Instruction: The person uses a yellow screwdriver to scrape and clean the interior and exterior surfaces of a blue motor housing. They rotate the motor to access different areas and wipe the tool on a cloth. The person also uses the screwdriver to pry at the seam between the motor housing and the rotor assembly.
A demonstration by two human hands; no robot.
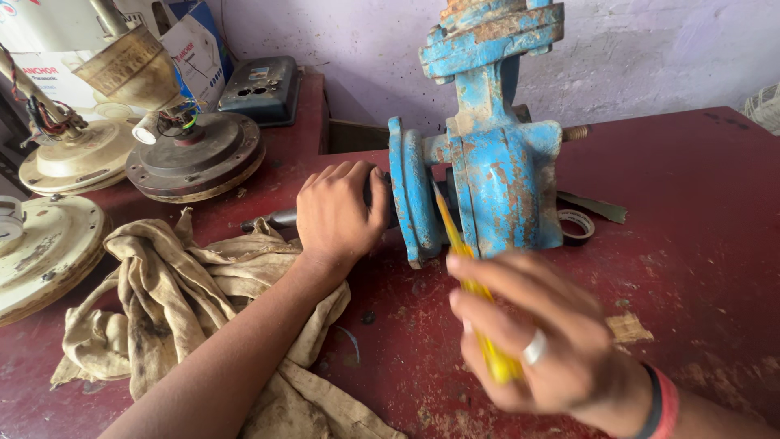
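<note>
Two bare hands working at a rusty blue-painted cast-metal pump body, standing upright near the middle of a worn dark-red table. Left hand wrapping closed around a dark round shaft end sticking out of the pump's left-hand flange, fingers curling over the top, knuckles facing the camera. Right hand, blurred and nearer the camera, closing around a yellow-handled screwdriver, with its thin tip reaching up into the gap between the round flange and the main housing. Wearing a pale ring on one finger and a red and black band at the wrist. Hands staying well apart, one on either side of the flange.

Lying under the left forearm: a crumpled, stained beige cloth, spreading toward the table's near edge. Resting just behind the pump on its right: a small roll of black tape. Sitting at the far left: three round ceiling-fan motor housings, one dark and grimy, two cream-coloured, the dark one showing loose coloured wires on top. Sitting behind them near the wall: a grey switch box.
</note>
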